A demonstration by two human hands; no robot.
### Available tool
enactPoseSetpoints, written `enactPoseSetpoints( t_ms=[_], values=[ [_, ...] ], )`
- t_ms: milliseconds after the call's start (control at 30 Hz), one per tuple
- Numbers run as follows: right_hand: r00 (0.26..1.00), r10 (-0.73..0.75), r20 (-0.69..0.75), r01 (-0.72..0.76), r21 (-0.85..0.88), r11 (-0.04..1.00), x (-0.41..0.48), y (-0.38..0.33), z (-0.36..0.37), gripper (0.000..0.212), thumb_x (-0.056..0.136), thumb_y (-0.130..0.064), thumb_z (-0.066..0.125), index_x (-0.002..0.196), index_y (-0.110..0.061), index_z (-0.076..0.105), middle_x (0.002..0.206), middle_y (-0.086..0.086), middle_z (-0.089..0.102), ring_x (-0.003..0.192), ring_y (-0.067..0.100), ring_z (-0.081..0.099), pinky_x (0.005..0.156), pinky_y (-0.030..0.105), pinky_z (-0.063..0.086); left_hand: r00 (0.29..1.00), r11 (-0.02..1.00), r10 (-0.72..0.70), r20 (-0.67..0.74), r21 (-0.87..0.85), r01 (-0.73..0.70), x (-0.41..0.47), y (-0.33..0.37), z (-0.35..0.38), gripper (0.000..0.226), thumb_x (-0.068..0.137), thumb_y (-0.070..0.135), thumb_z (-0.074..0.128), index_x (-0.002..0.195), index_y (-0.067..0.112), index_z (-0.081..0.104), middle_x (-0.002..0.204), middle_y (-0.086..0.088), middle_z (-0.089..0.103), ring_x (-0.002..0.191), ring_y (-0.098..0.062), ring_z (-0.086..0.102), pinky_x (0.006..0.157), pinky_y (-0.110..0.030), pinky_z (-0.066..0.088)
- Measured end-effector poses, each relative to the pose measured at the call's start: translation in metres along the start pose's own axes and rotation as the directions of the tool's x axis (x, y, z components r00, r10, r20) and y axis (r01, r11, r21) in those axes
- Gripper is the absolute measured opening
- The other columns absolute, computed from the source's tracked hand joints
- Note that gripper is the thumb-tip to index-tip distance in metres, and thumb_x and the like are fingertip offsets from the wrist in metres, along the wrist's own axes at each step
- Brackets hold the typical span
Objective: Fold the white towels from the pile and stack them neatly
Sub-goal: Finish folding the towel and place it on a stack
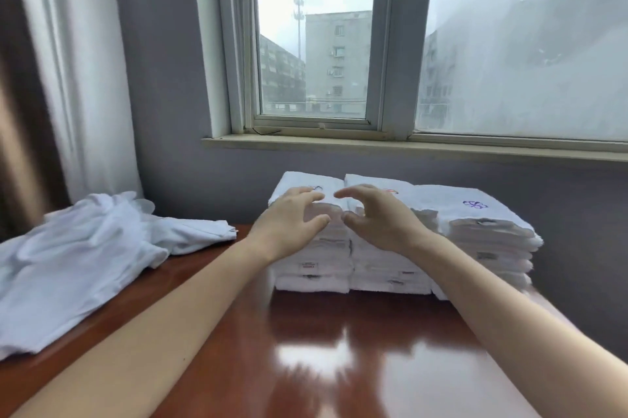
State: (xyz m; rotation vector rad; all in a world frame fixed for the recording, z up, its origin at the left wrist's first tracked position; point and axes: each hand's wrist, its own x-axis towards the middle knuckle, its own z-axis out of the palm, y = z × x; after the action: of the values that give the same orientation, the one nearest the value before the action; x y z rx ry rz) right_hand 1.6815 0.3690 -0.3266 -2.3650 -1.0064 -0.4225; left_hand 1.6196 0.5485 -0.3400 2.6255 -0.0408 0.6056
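Stacks of towels [390, 268] just beyond both hands [289, 223] [382, 222].

A glossy brown table [339, 349] stands below a window [312, 43], with a curtain [78, 77] at left.

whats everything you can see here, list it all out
folded towel stacks: three, white, side by side at the table's far edge under the window
unfolded towel pile: one heap, white, on the left of the table
embroidered mark: one, purple, on top of the rightmost stack
table: one, glossy reddish-brown, foreground
window: one, grey frame, in the wall behind the stacks
curtain: one, white and sheer, far left
wall: grey, behind the table
left hand: one, fingers bent, in front of the left stack's top, holding nothing
right hand: one, fingers bent, in front of the middle stack's top, holding nothing
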Motion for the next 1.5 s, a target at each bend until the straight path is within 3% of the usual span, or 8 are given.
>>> enactPoseSetpoints(
  t_ms=[233,633,833,1100,1200,1300,1367,1500],
  values=[
    [0.955,-0.222,0.198,0.233,-0.033,0.972,0.015,-0.104,0.067,0.043,0.09,-0.026,0.056,0.133,-0.031,0.057,0.139,-0.011,0.055,0.128,0.011,0.047,0.103,0.033,0.042,0.978,0.979,-0.201,-0.054,0.022,0.203,-0.096,-0.102,-0.059,0.049,0.092,0.03,0.064,0.138,0.023,0.053,0.149,0.006,0.04,0.137,-0.01,0.038,0.102,-0.016,0.025],
    [0.862,-0.315,0.396,0.309,0.08,0.948,0.067,-0.228,0.226,0.057,0.085,-0.023,0.058,0.14,-0.03,0.049,0.142,-0.006,0.051,0.128,0.017,0.049,0.085,0.026,0.041,0.786,0.757,-0.618,-0.024,0.251,0.603,-0.201,-0.252,-0.137,0.07,0.078,0.062,0.056,0.141,0.034,0.045,0.152,0.012,0.038,0.136,-0.014,0.039,0.103,-0.03,0.038],
    [0.804,-0.309,0.508,0.255,0.175,0.951,0.076,-0.251,0.287,0.065,0.088,-0.019,0.059,0.149,-0.026,0.037,0.152,-0.001,0.041,0.136,0.02,0.043,0.104,0.035,0.043,0.748,0.715,-0.663,-0.016,0.281,0.64,-0.222,-0.301,-0.12,0.076,0.078,0.059,0.067,0.144,0.036,0.039,0.152,0.014,0.035,0.136,-0.011,0.039,0.104,-0.031,0.038],
    [0.746,-0.338,0.573,0.28,0.191,0.941,0.073,-0.258,0.33,0.071,0.095,-0.023,0.048,0.155,-0.04,0.014,0.164,-0.008,0.01,0.143,0.02,0.034,0.109,0.039,0.038,0.815,0.773,-0.566,-0.129,0.261,0.578,-0.227,-0.322,-0.109,0.013,0.094,0.043,0.056,0.093,0.031,0.059,0.102,0.017,0.055,0.092,-0.006,0.052,0.073,-0.027,0.039],
    [0.748,-0.357,0.56,0.295,0.202,0.934,0.071,-0.258,0.331,0.054,0.097,-0.026,0.047,0.148,-0.039,0.033,0.163,-0.009,0.014,0.137,0.022,0.041,0.103,0.04,0.042,0.855,0.83,-0.504,-0.123,0.205,0.519,-0.227,-0.317,-0.109,0.011,0.097,0.044,0.05,0.096,0.035,0.056,0.086,0.018,0.056,0.087,-0.006,0.05,0.068,-0.024,0.036],
    [0.795,-0.404,0.452,0.289,0.304,0.908,0.07,-0.258,0.319,0.016,0.1,-0.027,0.046,0.105,-0.021,0.061,0.115,-0.008,0.059,0.101,0.02,0.057,0.082,0.036,0.046,0.855,0.859,-0.487,-0.176,0.083,0.506,-0.225,-0.306,-0.108,0.01,0.099,0.043,0.045,0.091,0.037,0.047,0.079,0.016,0.061,0.074,-0.003,0.056,0.06,-0.025,0.04],
    [0.811,-0.398,0.429,0.28,0.314,0.907,0.069,-0.255,0.307,0.022,0.101,-0.026,0.046,0.086,-0.012,0.055,0.08,-0.005,0.056,0.08,0.019,0.051,0.067,0.035,0.039,0.84,0.863,-0.493,-0.226,-0.008,0.505,-0.222,-0.297,-0.107,0.009,0.1,0.041,0.045,0.092,0.039,0.047,0.079,0.016,0.061,0.072,-0.005,0.058,0.059,-0.026,0.042],
    [0.75,-0.328,0.574,0.071,0.424,0.903,0.062,-0.243,0.273,0.03,0.098,-0.02,0.048,0.07,-0.013,0.042,0.069,-0.001,0.043,0.065,0.013,0.041,0.059,0.028,0.034,0.832,0.877,-0.479,-0.278,-0.123,0.464,-0.214,-0.277,-0.106,0.017,0.1,0.046,0.041,0.102,0.037,0.055,0.083,0.015,0.065,0.075,-0.002,0.062,0.064,-0.026,0.047]
  ],
)
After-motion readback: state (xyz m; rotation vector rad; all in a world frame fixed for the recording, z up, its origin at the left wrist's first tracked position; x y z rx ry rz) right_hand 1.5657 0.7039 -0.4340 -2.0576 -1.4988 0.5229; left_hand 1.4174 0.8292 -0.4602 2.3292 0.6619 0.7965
